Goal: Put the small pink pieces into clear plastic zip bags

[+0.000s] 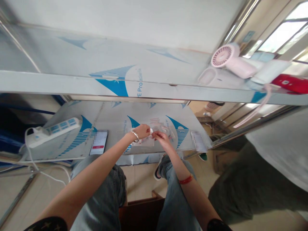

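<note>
Above the lower shelf, my left hand (142,131), with a silver bangle at the wrist, is closed in a pinch. Fingertips of my right hand (160,137) are pinched together just beside it. Between the two hands is a small white piece (151,131), touched by both; its exact kind is too small to tell. Under and behind the hands lie clear plastic bags (166,129), partly hidden by my fingers. Thin pinkish strips (154,121) show on the shelf just beyond.
A phone (99,142) and a white power strip (57,129) lie on the left. A blurred flat object (199,141) is at the right edge. The upper shelf (154,88) juts overhead, bearing a pink handheld fan (232,60). Another person's leg (243,186) is at the right.
</note>
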The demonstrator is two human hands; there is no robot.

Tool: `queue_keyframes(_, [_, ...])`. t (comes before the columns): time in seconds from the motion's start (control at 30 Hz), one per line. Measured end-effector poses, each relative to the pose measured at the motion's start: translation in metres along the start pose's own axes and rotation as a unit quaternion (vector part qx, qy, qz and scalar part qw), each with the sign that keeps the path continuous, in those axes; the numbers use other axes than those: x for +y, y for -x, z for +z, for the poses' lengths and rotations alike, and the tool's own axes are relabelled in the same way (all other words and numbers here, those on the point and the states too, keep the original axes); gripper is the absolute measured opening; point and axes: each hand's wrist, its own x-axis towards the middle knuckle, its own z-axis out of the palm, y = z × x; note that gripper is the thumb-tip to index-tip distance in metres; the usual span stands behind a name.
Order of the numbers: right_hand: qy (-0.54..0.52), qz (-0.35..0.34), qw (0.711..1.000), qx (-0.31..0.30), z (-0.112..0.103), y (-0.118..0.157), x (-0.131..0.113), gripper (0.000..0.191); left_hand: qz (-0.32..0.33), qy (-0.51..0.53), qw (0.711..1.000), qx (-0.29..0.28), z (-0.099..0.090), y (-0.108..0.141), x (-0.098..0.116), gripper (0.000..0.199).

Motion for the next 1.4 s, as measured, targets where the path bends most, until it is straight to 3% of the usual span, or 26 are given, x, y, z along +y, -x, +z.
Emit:
queue_keyframes(0.4, [0.019,-0.019,0.998,-0.048,0.004,-0.004,0.011,0.031,-0.007,-0.066,0.997,-0.034,0.005,0.002,0.004,0.026])
queue_keyframes(0.63, [0.002,-0.024,0.997,-0.07,0.005,-0.003,0.008,0.031,-0.009,-0.035,0.999,-0.035,0.008,-0.001,0.0,0.025])
queue_keyframes(0.87, [0.109,-0.044,0.991,-0.061,0.009,-0.001,0.011,0.03,0.044,-0.023,0.995,-0.088,0.009,-0.002,-0.003,0.025])
queue_keyframes(0.97, [0.203,-0.084,0.974,-0.056,0.014,0.0,0.02,0.026,0.051,-0.061,0.99,-0.115,0.011,0.0,-0.003,0.025])
queue_keyframes(1.17, [0.371,-0.094,0.921,-0.075,0.029,0.005,0.015,0.021,0.016,-0.095,0.992,-0.088,0.011,0.001,-0.008,0.022])
queue_keyframes(1.3, [0.45,-0.085,0.887,-0.056,0.038,0.001,0.006,0.031,0.009,-0.103,0.991,-0.081,-0.002,0.004,-0.021,0.023])
queue_keyframes(1.4, [0.472,-0.094,0.876,-0.033,0.047,-0.008,0.005,0.04,-0.044,-0.105,0.991,-0.072,-0.018,0.008,-0.029,0.026])
